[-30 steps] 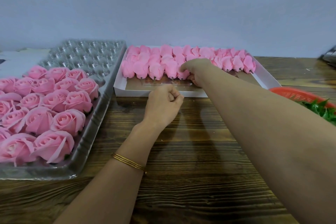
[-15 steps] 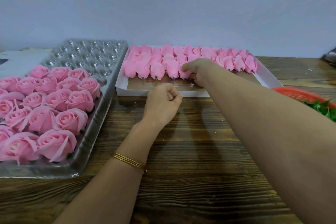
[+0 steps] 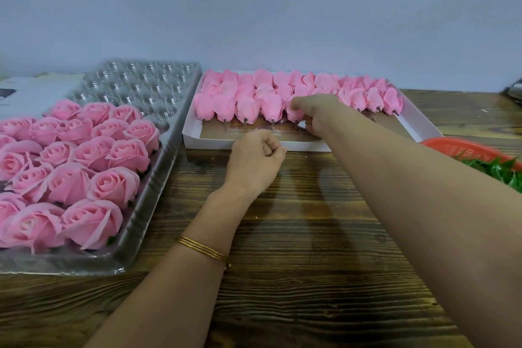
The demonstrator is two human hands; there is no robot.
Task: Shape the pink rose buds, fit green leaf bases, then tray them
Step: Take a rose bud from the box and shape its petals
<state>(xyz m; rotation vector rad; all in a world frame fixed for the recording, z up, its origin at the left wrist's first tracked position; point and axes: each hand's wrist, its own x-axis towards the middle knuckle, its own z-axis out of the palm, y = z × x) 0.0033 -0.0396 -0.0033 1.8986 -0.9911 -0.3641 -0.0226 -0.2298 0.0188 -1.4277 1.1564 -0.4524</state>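
Note:
A white box [image 3: 254, 145] at the back centre holds rows of closed pink rose buds [image 3: 245, 106] with short dark stems. My right hand [image 3: 317, 113] reaches into the box and pinches one bud [image 3: 293, 112] in the front row between thumb and fingers. My left hand [image 3: 255, 158] rests on the wooden table just in front of the box, fingers curled into a loose fist with nothing in it. On the left, a clear plastic tray [image 3: 158, 178] carries several opened pink roses [image 3: 113, 184], and its far cups stand empty.
A red basket [image 3: 463, 147] with green leaf bases [image 3: 500, 169] sits at the right edge. A white box or paper [image 3: 31, 96] lies behind the tray at far left. A dark object [image 3: 515, 93] shows at the far right. A pale wall stands behind the table.
My right hand has closed its fingers further round the front-row bud. My left hand stays in its fist at the same place.

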